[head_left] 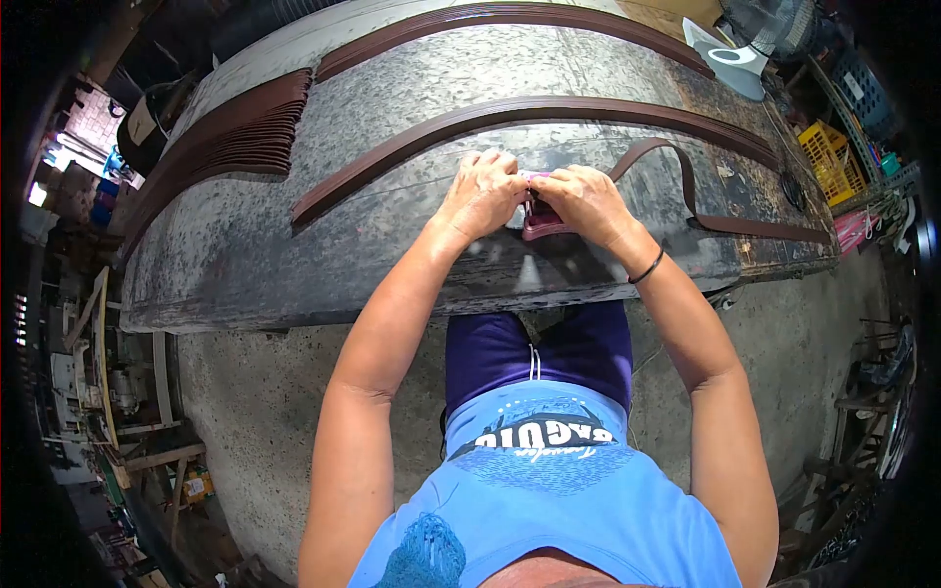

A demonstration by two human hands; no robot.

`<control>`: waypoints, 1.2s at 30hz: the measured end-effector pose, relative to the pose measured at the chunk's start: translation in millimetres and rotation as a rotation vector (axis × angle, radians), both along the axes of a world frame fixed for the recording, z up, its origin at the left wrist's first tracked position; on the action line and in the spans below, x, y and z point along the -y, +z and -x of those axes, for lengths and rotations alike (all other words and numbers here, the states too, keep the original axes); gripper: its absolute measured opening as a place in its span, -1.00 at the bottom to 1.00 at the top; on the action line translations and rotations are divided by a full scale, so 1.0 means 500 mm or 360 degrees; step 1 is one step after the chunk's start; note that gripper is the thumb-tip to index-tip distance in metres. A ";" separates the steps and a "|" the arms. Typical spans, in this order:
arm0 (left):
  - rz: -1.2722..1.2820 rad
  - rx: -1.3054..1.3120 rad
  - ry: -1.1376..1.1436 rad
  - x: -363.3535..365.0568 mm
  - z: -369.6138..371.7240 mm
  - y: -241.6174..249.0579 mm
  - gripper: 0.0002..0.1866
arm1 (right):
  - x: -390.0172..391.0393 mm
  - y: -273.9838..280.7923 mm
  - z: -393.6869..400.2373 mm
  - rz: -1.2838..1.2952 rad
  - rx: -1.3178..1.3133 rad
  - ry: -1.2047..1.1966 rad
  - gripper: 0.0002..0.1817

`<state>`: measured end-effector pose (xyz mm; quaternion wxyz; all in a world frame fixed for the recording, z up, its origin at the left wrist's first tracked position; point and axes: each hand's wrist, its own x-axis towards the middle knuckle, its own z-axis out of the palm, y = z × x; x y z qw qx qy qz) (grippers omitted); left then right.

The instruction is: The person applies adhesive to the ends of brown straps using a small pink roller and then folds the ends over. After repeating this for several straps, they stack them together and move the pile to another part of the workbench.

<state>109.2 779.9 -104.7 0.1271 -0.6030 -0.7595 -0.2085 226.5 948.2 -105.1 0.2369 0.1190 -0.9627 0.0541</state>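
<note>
My left hand [482, 193] and my right hand [586, 203] meet near the front of the worktable, both with fingers closed in a pinch. A maroon, glossy object [545, 225] shows between and below them, partly covered by my right hand. A brown strap [680, 163] comes out from behind my right hand, arches up and then lies along the table to the right. The strap's near end is hidden in my fingers. What my left fingertips pinch, I cannot tell. Just beyond both hands curves a long stack of brown straps [529, 110].
The grey, worn worktable [392, 255] carries a fanned pile of brown straps [230, 132] at left and another long stack [500, 14] at the far side. A fan [774, 24] stands back right, near a yellow crate [831, 162]. Wooden frames [162, 456] crowd the left floor.
</note>
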 end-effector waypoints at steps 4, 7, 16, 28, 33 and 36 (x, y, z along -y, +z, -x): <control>-0.0015 -0.0044 -0.0005 0.015 0.004 0.006 -0.87 | -0.007 0.012 -0.012 -0.0116 -0.0024 0.0026 -0.63; 0.0072 -0.0108 0.0030 0.037 0.015 0.009 -0.85 | -0.023 0.012 -0.022 -0.0166 -0.0029 0.0047 -0.53; 0.0233 -0.0175 0.0067 0.049 0.023 0.041 -0.81 | -0.038 -0.004 -0.030 -0.0163 -0.0003 0.0011 -0.44; 0.0182 -0.0233 0.0125 0.013 -0.004 0.021 -0.82 | -0.035 -0.015 -0.031 -0.0107 -0.0046 0.0010 -0.43; 0.0186 -0.0255 0.0171 0.065 0.016 0.039 -0.82 | -0.032 -0.005 -0.041 -0.0051 -0.0089 0.0017 -0.39; 0.0088 -0.0281 0.0152 0.095 0.036 0.040 -0.82 | -0.030 -0.001 -0.041 -0.0064 -0.0083 -0.0004 -0.40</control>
